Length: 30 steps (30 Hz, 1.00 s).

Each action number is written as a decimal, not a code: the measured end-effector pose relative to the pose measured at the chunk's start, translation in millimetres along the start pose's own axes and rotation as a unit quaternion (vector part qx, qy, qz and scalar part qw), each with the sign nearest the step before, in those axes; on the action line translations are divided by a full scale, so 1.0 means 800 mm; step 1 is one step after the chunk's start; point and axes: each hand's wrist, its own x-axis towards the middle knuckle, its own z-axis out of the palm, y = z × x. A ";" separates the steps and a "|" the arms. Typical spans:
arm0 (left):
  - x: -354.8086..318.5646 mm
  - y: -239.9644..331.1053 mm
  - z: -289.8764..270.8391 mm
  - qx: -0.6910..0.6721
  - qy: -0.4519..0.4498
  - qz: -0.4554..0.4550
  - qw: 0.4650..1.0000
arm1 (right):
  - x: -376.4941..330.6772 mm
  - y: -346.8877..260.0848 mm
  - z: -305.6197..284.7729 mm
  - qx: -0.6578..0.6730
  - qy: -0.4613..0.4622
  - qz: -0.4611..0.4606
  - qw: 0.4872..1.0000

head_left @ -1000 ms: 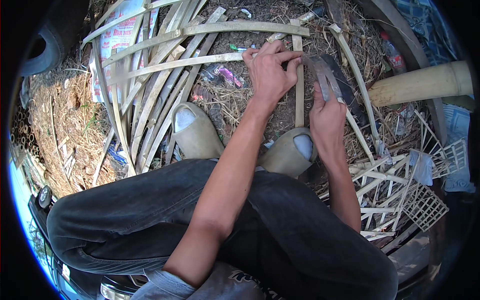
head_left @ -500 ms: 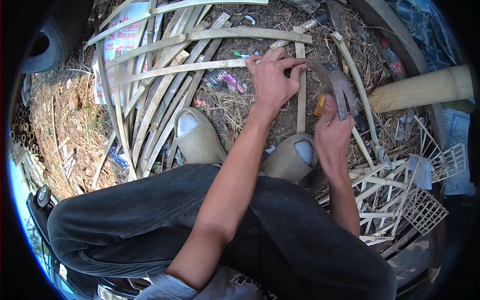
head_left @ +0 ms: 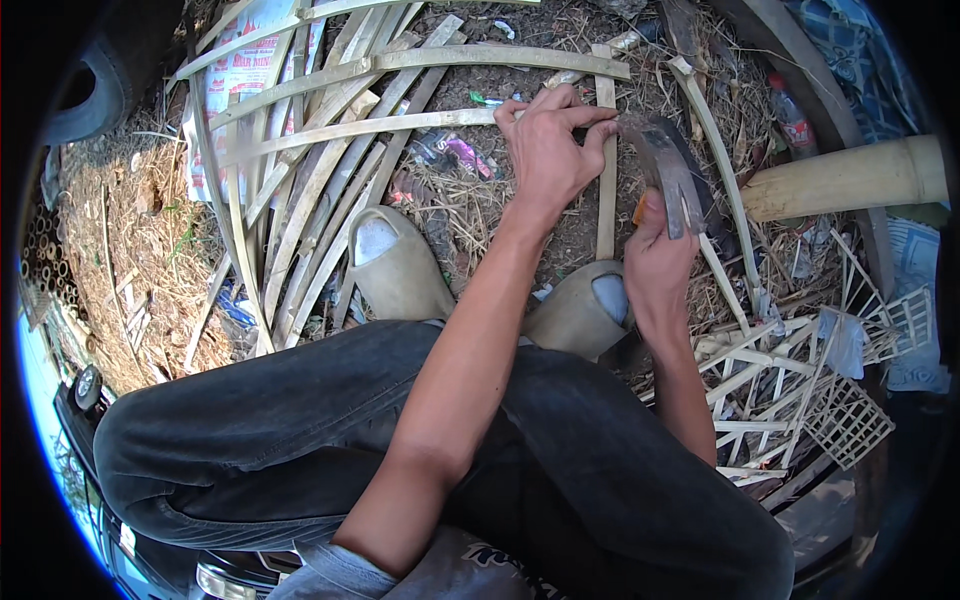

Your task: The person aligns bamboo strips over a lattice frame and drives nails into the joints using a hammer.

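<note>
On the littered ground ahead of the crouching person's knees, the left hand (head_left: 548,150) is pinching the upper part of an upright bamboo strip (head_left: 605,215), fingers closed around it just below where it is crossing under a long horizontal slat (head_left: 500,58). The strip is running down toward the right shoe (head_left: 580,312), its lower end resting near the toe. The right hand (head_left: 655,262) is clamped on the orange handle of a curved blade (head_left: 672,180), whose dull metal is lying just beside the strip, tip pointing up toward the left fingers; whether the edge is touching the bamboo I cannot tell.

The strip is looking thin, flat and light, stiff along its length yet likely springy when bent sideways. Its split edges are probably sharp and splintery, so holding it by the flat faces, close to the working point, seems the safest grip, as the left hand is doing. Its dry surface should not be slippery. The blade is looking heavier and is best held well back on the handle, away from the edge.

To the left, a fan of similar slats (head_left: 300,200) is lying over straw and a printed sack (head_left: 245,75). The left shoe (head_left: 395,262) is standing beside them. To the right, a thick bamboo pole (head_left: 850,178) and a woven lattice (head_left: 800,390) are lying well apart from the hands.
</note>
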 end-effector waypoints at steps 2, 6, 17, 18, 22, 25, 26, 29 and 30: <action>0.001 0.003 0.000 -0.003 -0.001 0.002 1.000 | 0.002 -0.001 -0.003 -0.049 -0.075 0.097 0.991; 0.004 0.005 0.003 -0.011 -0.001 0.000 1.000 | -0.010 0.010 -0.009 0.120 0.068 0.022 0.990; 0.010 0.003 0.000 0.005 0.008 0.004 1.000 | -0.011 0.001 -0.019 0.097 0.029 0.034 0.994; 0.000 0.002 0.000 0.002 0.005 -0.001 1.000 | -0.016 0.010 -0.009 0.094 0.022 0.042 0.994; -0.004 0.014 0.001 -0.015 -0.002 0.000 1.000 | 0.006 -0.004 -0.018 0.101 0.090 -0.044 0.990; 0.003 0.003 -0.002 0.003 -0.001 0.000 1.000 | 0.018 -0.011 -0.017 -0.051 -0.104 0.095 0.989; 0.006 0.007 -0.002 0.010 0.005 0.003 1.000 | 0.032 -0.018 -0.024 -0.109 -0.221 0.192 0.950; 0.005 0.007 0.000 -0.008 0.013 0.015 1.000 | -0.001 0.012 -0.014 0.104 0.035 0.020 0.994; -0.012 0.009 0.001 -0.014 0.002 0.004 1.000 | -0.013 0.024 -0.008 0.131 0.080 -0.008 0.988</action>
